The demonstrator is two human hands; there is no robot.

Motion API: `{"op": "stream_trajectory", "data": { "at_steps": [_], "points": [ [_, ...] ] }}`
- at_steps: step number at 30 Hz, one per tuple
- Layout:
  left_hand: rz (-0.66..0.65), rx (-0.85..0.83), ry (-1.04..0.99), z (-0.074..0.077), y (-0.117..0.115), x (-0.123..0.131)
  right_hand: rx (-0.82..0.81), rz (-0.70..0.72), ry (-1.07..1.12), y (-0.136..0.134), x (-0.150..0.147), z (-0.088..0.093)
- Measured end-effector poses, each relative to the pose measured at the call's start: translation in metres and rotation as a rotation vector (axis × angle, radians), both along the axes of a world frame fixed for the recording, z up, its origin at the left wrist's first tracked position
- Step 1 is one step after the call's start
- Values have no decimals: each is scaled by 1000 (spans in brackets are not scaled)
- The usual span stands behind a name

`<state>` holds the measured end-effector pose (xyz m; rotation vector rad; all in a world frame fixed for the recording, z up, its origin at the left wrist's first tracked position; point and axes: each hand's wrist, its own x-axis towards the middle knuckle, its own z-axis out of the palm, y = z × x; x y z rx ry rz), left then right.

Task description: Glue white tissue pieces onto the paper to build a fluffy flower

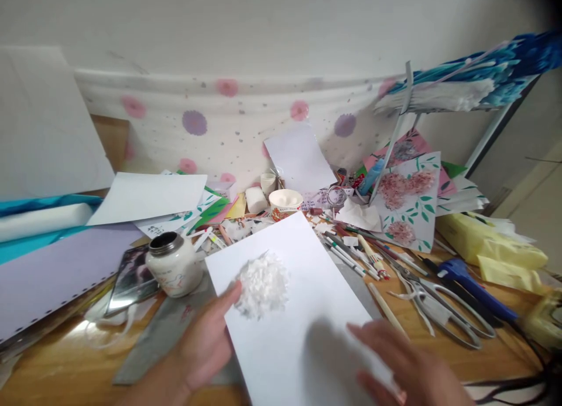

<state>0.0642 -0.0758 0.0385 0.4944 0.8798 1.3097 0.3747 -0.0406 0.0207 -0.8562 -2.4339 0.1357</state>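
My left hand grips the left edge of a white sheet of paper, thumb on top beside the flower and the other fingers underneath. On the sheet's upper left part sits a round, ruffled white flower, apparently made of many small pieces. My right hand is over the sheet's lower right edge with its fingers apart, slightly blurred. It casts a dark shadow on the paper, and I see nothing held in it. Below the sheet lies a grey mat, partly covered.
To the left stands a white jar with a dark mouth. A bowl is behind the sheet. Scissors, a blue glue gun and several pens lie to the right. A picture with pink flowers leans behind them.
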Motion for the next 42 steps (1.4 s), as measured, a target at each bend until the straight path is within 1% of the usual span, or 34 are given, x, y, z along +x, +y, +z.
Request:
{"op": "stream_trajectory", "data": {
  "at_steps": [2,3,4,6,9,11,13,16,19,25,27,30,31,32,33,34,35,36,37,38,39,40,42],
  "points": [
    [-53,-48,42,11,15,-12,-275,-214,110,28,6,7],
    [-65,-65,61,15,23,-16,-330,-253,121,40,8,9],
    [-71,-77,78,18,31,-18,-387,-282,125,50,7,11],
    [-77,-83,99,21,47,-17,-456,-289,104,64,3,10],
    [-104,-93,137,16,65,-9,-561,-315,36,72,-5,0],
    [-116,-92,174,10,73,-3,-618,-354,-40,74,-8,-8],
    [-106,-81,222,4,76,2,-652,-398,-128,73,-9,-14],
    [-54,-49,331,-2,76,4,-654,-469,-252,70,-8,-16],
    [-2,-14,486,-6,74,0,-636,-512,-344,66,-9,-13],
    [88,124,855,-15,69,-7,-648,-509,-431,60,-14,-1],
    [99,246,1074,-16,65,-7,-657,-503,-451,59,-17,2],
    [122,545,1518,-13,53,-4,-654,-511,-470,58,-21,5],
    [116,665,1611,-13,47,-1,-650,-517,-474,57,-23,5],
    [91,793,1643,-14,40,3,-647,-524,-475,56,-25,5],
    [38,940,1643,-17,34,9,-645,-527,-475,56,-26,5],
    [-41,1093,1616,-22,27,16,-647,-524,-472,55,-28,5],
    [-151,1260,1574,-30,20,24,-652,-517,-466,53,-29,5],
    [-231,1428,1548,-40,15,31,-658,-503,-458,52,-29,6],
    [-260,1554,1560,-51,10,38,-665,-486,-450,51,-30,7],
    [-309,1580,1648,-63,6,44,-672,-469,-443,49,-30,7],
    [-268,1616,1689,-74,4,48,-673,-454,-440,48,-30,8],
    [-272,1641,1757,-84,2,51,-667,-445,-440,48,-30,9],
    [-236,1647,1879,-99,1,53,-633,-440,-452,47,-29,10]
  ]
}}
